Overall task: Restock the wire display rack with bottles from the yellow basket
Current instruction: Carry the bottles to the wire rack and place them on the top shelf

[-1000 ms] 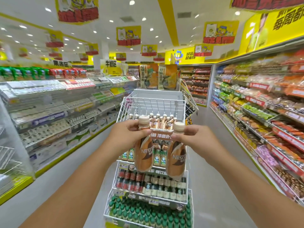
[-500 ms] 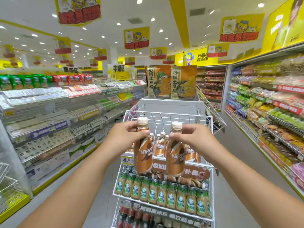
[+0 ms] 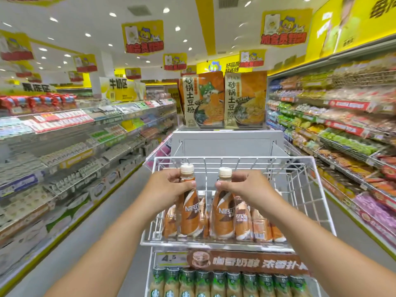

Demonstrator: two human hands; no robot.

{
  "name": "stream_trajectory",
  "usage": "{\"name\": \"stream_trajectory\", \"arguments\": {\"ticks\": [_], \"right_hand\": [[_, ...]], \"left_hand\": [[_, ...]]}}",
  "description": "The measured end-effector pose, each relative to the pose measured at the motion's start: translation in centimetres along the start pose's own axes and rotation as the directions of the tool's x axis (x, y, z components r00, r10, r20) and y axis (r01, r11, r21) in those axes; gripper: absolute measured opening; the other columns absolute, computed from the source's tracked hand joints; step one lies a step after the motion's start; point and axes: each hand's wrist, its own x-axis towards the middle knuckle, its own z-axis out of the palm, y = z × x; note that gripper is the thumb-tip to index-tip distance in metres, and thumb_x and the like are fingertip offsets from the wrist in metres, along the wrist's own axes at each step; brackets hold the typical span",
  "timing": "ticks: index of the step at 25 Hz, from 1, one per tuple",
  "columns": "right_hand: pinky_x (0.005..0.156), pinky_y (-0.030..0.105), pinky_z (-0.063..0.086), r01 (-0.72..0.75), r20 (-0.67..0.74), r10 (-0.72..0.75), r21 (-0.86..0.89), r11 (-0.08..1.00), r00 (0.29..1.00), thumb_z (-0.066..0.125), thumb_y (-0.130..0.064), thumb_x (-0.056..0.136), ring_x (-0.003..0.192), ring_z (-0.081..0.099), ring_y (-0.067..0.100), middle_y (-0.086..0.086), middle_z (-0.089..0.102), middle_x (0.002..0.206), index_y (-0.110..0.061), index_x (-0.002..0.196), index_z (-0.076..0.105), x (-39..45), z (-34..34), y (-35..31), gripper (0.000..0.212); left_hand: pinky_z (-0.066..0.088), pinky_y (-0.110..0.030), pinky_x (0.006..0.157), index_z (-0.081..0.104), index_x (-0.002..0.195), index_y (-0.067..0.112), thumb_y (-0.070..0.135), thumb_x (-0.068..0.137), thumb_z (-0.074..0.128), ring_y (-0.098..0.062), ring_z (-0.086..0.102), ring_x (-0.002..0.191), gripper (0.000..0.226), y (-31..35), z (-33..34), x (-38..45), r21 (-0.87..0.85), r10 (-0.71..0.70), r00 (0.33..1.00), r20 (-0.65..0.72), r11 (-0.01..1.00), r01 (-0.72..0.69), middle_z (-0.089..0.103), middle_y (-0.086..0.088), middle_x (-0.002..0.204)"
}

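My left hand (image 3: 169,189) grips the neck of a brown Nescafé bottle (image 3: 189,213) with a cream cap. My right hand (image 3: 246,187) grips the neck of a second, matching bottle (image 3: 222,217). Both bottles stand upright inside the top basket of the white wire display rack (image 3: 300,189), near its front rail, side by side. Several more of the same bottles (image 3: 257,224) stand in that basket, to the right and behind. The yellow basket is out of view.
A lower rack tier holds a row of green-capped bottles (image 3: 214,284) under a brown price banner (image 3: 246,262). Two orange noodle packs (image 3: 222,99) stand on a white box behind the rack. Stocked shelves (image 3: 64,146) line the left aisle and shelves of snack bags (image 3: 342,129) line the right aisle.
The view has closed in on the rack's top basket. Both hands have carried their bottles forward and down, from in front of the rack into the top basket.
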Motion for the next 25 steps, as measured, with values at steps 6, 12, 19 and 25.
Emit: {"name": "stream_trajectory", "arguments": {"ticks": [6, 12, 19, 25], "right_hand": [[0.076, 0.032, 0.057, -0.143, -0.018, 0.142, -0.079, 0.987, 0.99, 0.084, -0.042, 0.081, 0.081, 0.078, 0.016, -0.004, 0.081, 0.082, -0.022, 0.092, 0.081, 5.5, 4.0, 3.0, 0.023], [0.057, 0.016, 0.047, -0.237, -0.027, 0.236, -0.164, 0.957, 0.971, 0.084, -0.046, 0.081, 0.066, 0.072, 0.001, -0.01, 0.08, 0.078, -0.023, 0.089, 0.08, 8.0, 5.3, 5.0, 0.025], [0.056, 0.026, 0.042, -0.308, -0.057, 0.304, -0.254, 0.917, 0.951, 0.086, -0.054, 0.073, 0.055, 0.055, 0.011, 0.008, 0.079, 0.082, -0.012, 0.084, 0.079, 10.2, 7.2, 7.9, 0.044], [0.065, 0.031, 0.05, -0.372, -0.109, 0.359, -0.375, 0.849, 0.927, 0.088, -0.053, 0.072, 0.071, 0.066, 0.014, -0.002, 0.07, 0.077, -0.015, 0.082, 0.072, 11.1, 8.4, 8.7, 0.042]], "left_hand": [[0.064, -0.043, 0.075, 0.079, 0.098, 0.025, 0.028, 0.081, 0.085, -0.022, 0.078, 0.083, 0.019, -5.6, -0.3, 7.4, 0.054, -0.062, 0.991, 0.119, 0.997, 0.056, 0.08, 0.0, 0.087], [0.051, -0.021, 0.056, 0.078, 0.103, 0.023, 0.029, 0.082, 0.084, -0.008, 0.074, 0.07, 0.023, -8.9, 1.1, 10.5, 0.081, -0.145, 0.98, 0.138, 0.988, 0.135, 0.079, 0.006, 0.085], [0.05, -0.02, 0.066, 0.071, 0.118, 0.019, 0.035, 0.08, 0.085, -0.007, 0.065, 0.084, 0.044, -11.8, 2.3, 12.0, 0.139, -0.215, 0.968, 0.13, 0.97, 0.197, 0.072, 0.008, 0.106], [0.06, -0.037, 0.083, 0.055, 0.143, 0.014, 0.041, 0.076, 0.087, -0.011, 0.066, 0.093, 0.079, -13.3, 2.9, 13.3, 0.119, -0.262, 0.96, 0.098, 0.961, 0.25, 0.065, 0.001, 0.133]]}}
